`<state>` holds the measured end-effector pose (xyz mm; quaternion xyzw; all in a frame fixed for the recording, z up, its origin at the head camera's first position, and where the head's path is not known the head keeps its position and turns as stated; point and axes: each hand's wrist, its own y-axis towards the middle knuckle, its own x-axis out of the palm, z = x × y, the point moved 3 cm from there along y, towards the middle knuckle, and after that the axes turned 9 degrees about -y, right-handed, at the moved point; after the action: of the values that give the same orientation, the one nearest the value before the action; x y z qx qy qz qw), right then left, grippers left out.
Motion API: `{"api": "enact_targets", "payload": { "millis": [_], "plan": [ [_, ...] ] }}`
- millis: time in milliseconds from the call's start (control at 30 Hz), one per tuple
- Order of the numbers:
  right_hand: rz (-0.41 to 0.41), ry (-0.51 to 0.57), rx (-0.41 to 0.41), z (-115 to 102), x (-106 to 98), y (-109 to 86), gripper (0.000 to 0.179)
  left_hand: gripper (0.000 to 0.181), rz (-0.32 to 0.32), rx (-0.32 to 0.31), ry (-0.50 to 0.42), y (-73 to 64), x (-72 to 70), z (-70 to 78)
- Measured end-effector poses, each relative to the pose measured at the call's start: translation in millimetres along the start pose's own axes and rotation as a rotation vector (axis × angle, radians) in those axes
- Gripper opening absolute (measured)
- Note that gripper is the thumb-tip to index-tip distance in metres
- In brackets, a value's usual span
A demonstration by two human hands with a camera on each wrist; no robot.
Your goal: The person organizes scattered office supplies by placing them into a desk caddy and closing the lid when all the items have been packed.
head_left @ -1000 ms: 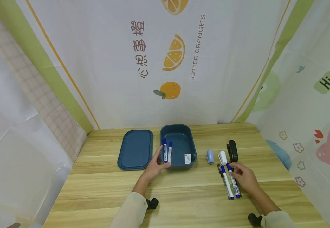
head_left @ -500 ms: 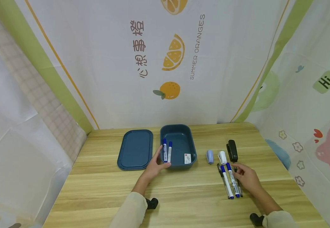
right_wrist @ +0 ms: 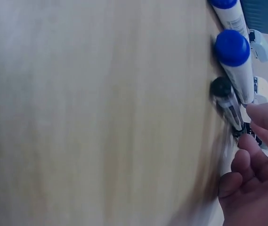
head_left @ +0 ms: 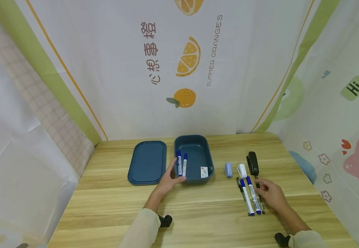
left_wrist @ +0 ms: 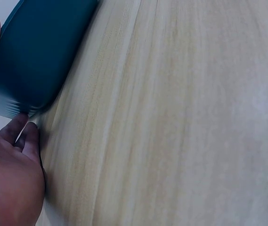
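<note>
My left hand (head_left: 167,181) rests against the front left corner of a dark blue plastic box (head_left: 210,158), thumb and forefinger spread along its walls. In the left wrist view its fingertips touch the box's outer wall (left_wrist: 35,61). Inside the box lie two blue-capped whiteboard markers (head_left: 184,165) and a small white card (head_left: 204,172). At the right, my right hand (head_left: 270,194) pinches a black-capped clear pen (head_left: 261,203) near its upper end. Left of it lie two more whiteboard markers (head_left: 253,196) and another black pen (head_left: 239,186).
A dark blue lid (head_left: 148,162) lies flat left of the box. Behind the pens stand a black stapler (head_left: 252,163), a white mini stapler-like item (head_left: 242,171) and a similar lilac one (head_left: 228,170). White printed curtains surround the wooden table (head_left: 204,220).
My right hand has shifted slightly right, drawing the pen's upper end away from the marker beside it. My left hand and the box have stayed put.
</note>
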<state>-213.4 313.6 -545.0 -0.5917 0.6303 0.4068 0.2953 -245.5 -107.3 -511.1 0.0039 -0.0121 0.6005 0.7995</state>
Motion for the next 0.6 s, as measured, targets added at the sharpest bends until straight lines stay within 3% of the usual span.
{"api": "enact_targets", "payload": {
  "millis": [600],
  "plan": [
    [-0.131,-0.06,-0.033,-0.1,2.5,0.1,0.036,0.095,-0.007,0.002,0.0,-0.6,-0.8,-1.2]
  ]
}}
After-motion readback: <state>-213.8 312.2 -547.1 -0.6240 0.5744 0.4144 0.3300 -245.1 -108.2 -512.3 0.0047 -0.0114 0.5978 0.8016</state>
